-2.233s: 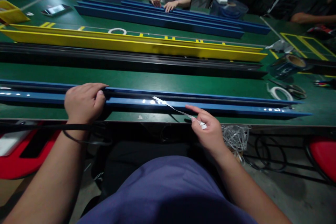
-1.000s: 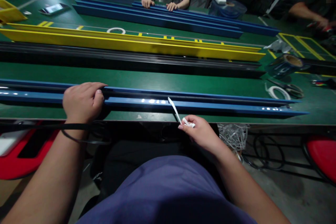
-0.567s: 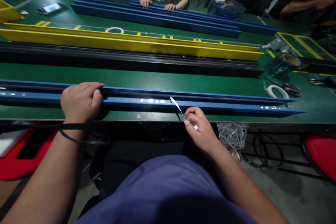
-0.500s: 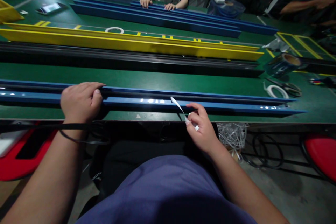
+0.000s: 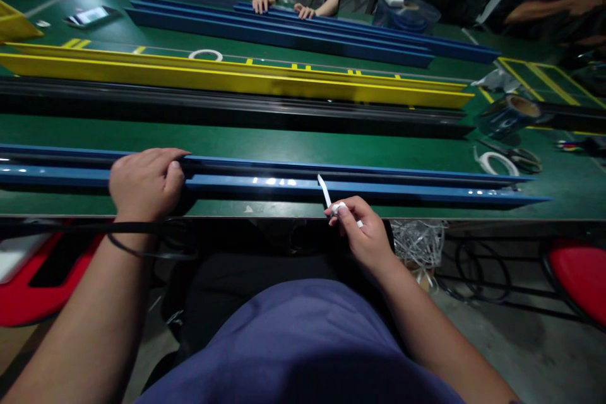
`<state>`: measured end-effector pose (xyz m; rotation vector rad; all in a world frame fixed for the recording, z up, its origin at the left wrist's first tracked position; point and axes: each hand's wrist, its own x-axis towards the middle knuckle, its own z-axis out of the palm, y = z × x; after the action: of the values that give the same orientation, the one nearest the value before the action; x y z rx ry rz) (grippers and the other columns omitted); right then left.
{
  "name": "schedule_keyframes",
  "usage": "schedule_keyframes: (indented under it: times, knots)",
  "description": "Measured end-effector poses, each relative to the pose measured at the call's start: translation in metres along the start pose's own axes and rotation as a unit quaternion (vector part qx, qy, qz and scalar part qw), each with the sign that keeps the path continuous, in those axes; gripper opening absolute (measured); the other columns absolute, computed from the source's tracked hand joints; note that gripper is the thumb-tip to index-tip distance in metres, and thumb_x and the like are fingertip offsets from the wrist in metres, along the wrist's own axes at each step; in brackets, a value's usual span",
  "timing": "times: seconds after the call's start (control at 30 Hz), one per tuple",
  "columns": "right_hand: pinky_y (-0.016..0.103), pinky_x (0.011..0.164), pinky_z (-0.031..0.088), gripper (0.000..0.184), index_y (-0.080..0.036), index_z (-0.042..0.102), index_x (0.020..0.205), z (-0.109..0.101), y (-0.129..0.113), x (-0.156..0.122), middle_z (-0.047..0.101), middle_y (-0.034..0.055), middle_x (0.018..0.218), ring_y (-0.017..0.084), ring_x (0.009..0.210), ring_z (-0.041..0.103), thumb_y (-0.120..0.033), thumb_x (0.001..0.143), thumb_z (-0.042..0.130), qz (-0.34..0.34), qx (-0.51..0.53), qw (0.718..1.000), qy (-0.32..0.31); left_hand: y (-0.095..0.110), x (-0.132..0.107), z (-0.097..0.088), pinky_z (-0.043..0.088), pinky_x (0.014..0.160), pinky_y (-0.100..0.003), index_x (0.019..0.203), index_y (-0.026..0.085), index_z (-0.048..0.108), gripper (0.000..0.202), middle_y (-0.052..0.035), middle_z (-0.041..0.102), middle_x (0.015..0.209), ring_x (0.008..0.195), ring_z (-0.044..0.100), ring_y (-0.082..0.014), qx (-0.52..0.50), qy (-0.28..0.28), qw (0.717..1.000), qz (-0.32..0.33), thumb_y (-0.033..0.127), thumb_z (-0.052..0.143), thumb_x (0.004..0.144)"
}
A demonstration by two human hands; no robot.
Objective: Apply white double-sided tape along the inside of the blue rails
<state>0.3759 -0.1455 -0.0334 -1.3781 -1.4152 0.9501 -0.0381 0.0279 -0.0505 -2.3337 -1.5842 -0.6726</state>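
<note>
A long blue rail (image 5: pixel 402 192) lies across the near edge of the green table (image 5: pixel 293 142). My left hand (image 5: pixel 144 183) is closed over the rail's top edge at the left, holding it. My right hand (image 5: pixel 362 233) hangs just in front of the table edge, fingers pinched on a thin white strip (image 5: pixel 325 191). The strip runs up from my fingers to the rail's front face, where its far end touches the blue surface.
Behind the blue rail lie a black rail (image 5: pixel 237 110), a yellow rail (image 5: pixel 237 79) and more blue rails (image 5: pixel 284 31), where another person's hands (image 5: pixel 284 6) rest. A tape roll (image 5: pixel 514 113), white ring (image 5: pixel 495 164) and scissors (image 5: pixel 523 158) sit right. White strip scraps (image 5: pixel 419 243) pile below.
My right hand has drawn the white strip rightward along the rail, from about the middle to further right, gathering it in my fingers. My left hand has stayed on the rail.
</note>
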Motion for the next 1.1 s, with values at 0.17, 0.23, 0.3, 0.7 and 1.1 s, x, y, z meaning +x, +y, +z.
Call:
schedule_keyframes:
  times: [0.17,0.23,0.3,0.7,1.1]
  knots:
    - [0.023,0.064,0.051,0.042,-0.022,0.050,0.120,0.006,0.009,0.003,0.068,0.0015,0.094,0.015,0.077,0.067,-0.057,0.103,0.066,0.072,0.109,0.991,0.024,-0.001,0.000,0.002,0.046,0.099,-0.041,0.122,0.017,0.076,0.046,-0.0120,0.077,0.126,0.118,0.071,-0.0294,-0.001,-0.006,1.000,-0.003,0.034,0.036,0.106]
    - [0.023,0.061,0.050,0.052,-0.022,0.048,0.128,0.006,0.011,0.004,0.065,-0.0013,0.086,0.014,0.071,0.064,-0.060,0.099,0.068,0.106,0.112,0.988,0.022,-0.002,-0.001,0.003,0.046,0.100,-0.040,0.122,0.018,0.076,0.045,-0.0116,0.077,0.126,0.119,0.070,-0.0289,-0.002,-0.005,1.000,-0.003,0.034,0.037,0.106]
    - [0.022,0.058,0.049,0.055,-0.021,0.050,0.130,0.006,0.012,0.005,0.061,-0.0035,0.079,0.013,0.065,0.060,-0.062,0.098,0.069,0.134,0.099,0.986,0.014,-0.003,-0.001,0.004,0.046,0.100,-0.041,0.123,0.019,0.076,0.045,-0.0113,0.077,0.127,0.119,0.070,-0.0289,-0.003,-0.002,1.000,-0.007,0.034,0.038,0.105]
    - [0.019,0.045,0.031,0.059,-0.018,0.067,0.130,0.000,0.009,0.001,0.054,-0.0034,0.070,0.008,0.051,0.042,-0.067,0.095,0.070,0.164,0.061,0.984,0.026,0.002,0.000,-0.001,0.046,0.101,-0.042,0.123,0.018,0.075,0.047,-0.0122,0.077,0.126,0.120,0.070,-0.0295,-0.009,-0.003,1.000,-0.007,0.036,0.035,0.106]
    - [0.020,0.046,0.033,0.049,-0.017,0.065,0.100,-0.002,0.001,-0.011,0.054,-0.0016,0.071,0.009,0.054,0.045,-0.065,0.093,0.071,0.145,0.084,0.985,0.037,0.001,0.001,-0.002,0.046,0.101,-0.040,0.126,0.016,0.074,0.048,-0.0127,0.076,0.127,0.118,0.069,-0.0279,0.017,-0.017,1.000,0.003,0.035,0.035,0.106]
